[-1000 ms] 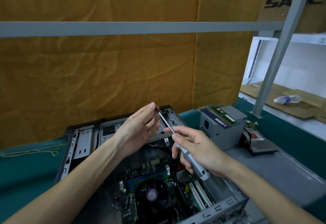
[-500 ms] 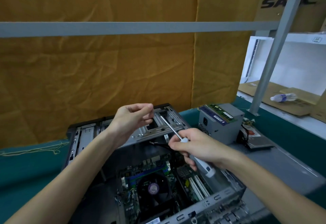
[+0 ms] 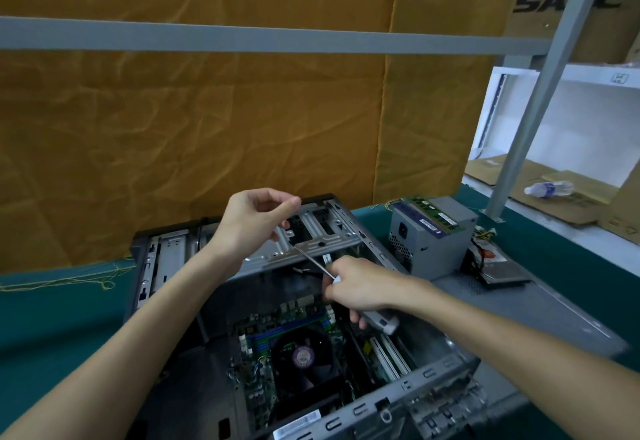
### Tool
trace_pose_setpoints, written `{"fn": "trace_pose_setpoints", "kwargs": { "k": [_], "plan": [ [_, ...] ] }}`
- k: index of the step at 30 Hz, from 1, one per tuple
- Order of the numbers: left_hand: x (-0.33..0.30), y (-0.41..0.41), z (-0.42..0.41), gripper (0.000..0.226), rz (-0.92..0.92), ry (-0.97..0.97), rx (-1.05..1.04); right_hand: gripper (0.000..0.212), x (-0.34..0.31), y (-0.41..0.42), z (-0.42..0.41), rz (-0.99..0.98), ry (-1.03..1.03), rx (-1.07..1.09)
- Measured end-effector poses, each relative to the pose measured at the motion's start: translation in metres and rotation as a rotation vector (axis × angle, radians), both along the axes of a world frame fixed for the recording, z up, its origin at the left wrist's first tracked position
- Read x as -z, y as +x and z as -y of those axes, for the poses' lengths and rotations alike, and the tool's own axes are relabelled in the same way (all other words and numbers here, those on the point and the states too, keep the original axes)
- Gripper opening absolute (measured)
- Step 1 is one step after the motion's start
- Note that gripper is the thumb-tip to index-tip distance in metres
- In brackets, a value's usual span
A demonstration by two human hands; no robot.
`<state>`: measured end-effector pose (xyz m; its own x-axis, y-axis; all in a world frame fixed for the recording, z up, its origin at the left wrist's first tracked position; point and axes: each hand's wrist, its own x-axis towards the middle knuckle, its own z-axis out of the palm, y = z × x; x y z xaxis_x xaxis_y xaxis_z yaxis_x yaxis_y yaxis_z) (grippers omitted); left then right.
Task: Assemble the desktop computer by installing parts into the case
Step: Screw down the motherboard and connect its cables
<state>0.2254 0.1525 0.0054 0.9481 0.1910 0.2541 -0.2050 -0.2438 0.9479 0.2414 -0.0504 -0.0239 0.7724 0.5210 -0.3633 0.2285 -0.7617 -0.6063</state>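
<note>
Mustard cloth backdrop [image 3: 194,135], grey shelf frame [image 3: 540,93].

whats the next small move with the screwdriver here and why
Probably seat the tip squarely and start turning. The right hand grips the screwdriver with its tip at the front edge of the metal drive bracket in the open case. The left hand hovers above the tip with fingers pinched; whether it holds a screw is too small to tell.

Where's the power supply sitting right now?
In the head view, the power supply stands on the green table, outside the open case just off its far right corner, with a RAM stick lying on top.
</note>
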Motion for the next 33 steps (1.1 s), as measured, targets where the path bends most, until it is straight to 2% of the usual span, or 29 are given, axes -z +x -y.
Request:
{"fn": "trace_pose_setpoints", "kwargs": {
  "k": [3,6,11,16,21,26,33],
  "plan": [
    [0.001,0.000,0.003,0.016,0.007,0.040,0.020,0.013,0.004,-0.001,0.006,-0.054,-0.037,-0.031],
    [0.004,0.000,0.006,0.016,0.005,0.067,0.043,0.015,0.006,-0.004,0.008,-0.014,-0.074,-0.049],
    [0.006,-0.001,0.005,0.016,0.030,0.106,0.059,0.015,0.002,-0.010,0.005,0.254,-0.351,-0.083],
    [0.008,-0.004,0.008,0.018,0.004,0.186,0.107,0.019,-0.009,-0.015,0.002,0.250,-0.510,-0.131],
    [0.008,-0.007,0.013,0.017,0.001,0.218,0.135,0.009,0.002,-0.028,0.003,0.360,-0.669,-0.226],
    [0.009,-0.009,0.019,0.015,0.009,0.257,0.173,0.032,0.009,-0.028,-0.005,0.502,-0.929,-0.326],
    [0.015,-0.008,0.017,0.017,-0.016,0.332,0.233,0.033,0.014,-0.030,-0.005,0.485,-0.982,-0.384]
  ]
}}
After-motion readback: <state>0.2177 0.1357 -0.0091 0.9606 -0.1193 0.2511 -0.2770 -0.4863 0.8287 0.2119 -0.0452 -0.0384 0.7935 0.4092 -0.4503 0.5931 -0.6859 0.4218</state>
